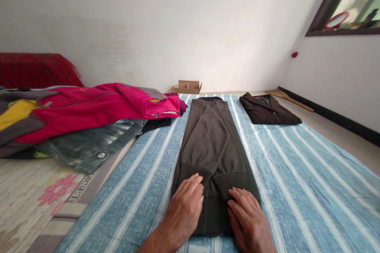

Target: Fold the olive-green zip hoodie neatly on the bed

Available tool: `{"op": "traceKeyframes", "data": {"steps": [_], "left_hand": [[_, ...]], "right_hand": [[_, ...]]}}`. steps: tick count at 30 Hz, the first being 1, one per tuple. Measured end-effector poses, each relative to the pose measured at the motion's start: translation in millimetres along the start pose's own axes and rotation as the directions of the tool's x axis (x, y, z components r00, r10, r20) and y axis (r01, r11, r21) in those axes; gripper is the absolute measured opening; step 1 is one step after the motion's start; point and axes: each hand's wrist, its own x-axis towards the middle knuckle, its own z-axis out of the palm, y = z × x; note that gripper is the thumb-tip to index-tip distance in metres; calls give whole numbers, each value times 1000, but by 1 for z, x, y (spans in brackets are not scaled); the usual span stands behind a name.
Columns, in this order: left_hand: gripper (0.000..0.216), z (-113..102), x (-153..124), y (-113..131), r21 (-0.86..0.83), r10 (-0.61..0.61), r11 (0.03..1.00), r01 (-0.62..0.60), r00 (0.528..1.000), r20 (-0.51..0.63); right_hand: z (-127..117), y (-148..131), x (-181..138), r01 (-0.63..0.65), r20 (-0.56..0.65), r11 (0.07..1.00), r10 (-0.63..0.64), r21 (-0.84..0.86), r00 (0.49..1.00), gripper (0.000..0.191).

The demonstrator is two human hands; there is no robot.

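Note:
A dark olive-grey long-sleeved jacket (204,134) lies in a long narrow shape, its collar at the far end and its sleeves laid over the body. Both cuffs point toward me, above the dark hem band. My left hand (185,205) rests on the left cuff, fingers stretched out and close together. On the other side, my right hand (247,215) lies over the right edge near the other cuff, its fingers slightly bent on the cloth. Neither hand shows a grip on the fabric.
The jacket lies on a blue-and-white striped sheet (142,174). A folded dark brown garment (267,110) is at the far right. Left are a pink fleece jacket (89,108) and a denim garment (95,146) on a floral mat (35,205). A cardboard box (188,87) stands by the wall.

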Motion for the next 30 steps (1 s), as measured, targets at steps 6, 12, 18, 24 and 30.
{"op": "traceKeyframes", "data": {"steps": [6, 12, 18, 24, 30], "left_hand": [[27, 1, 0, -1, 10, 5, 1000, -5, 1000, -4], [27, 0, -1, -1, 11, 8, 1000, -8, 1000, 1], [26, 1, -1, -1, 20, 13, 1000, -13, 1000, 5], [27, 2, -1, -1, 10, -2, 1000, 2, 1000, 17], [29, 0, -6, 1, 16, -20, 1000, 19, 999, 47]], "right_hand": [[0, 2, -1, -1, 11, 1000, 1, 5, 1000, 23], [0, 1, -2, 7, 21, 1000, -7, -13, 1000, 23], [-1, 0, 1, -1, 20, 1000, 1, -3, 1000, 22], [1, 1, -1, 3, 26, 1000, -3, -3, 1000, 22], [1, 2, -1, 21, 29, 1000, -21, -2, 999, 23]]}}
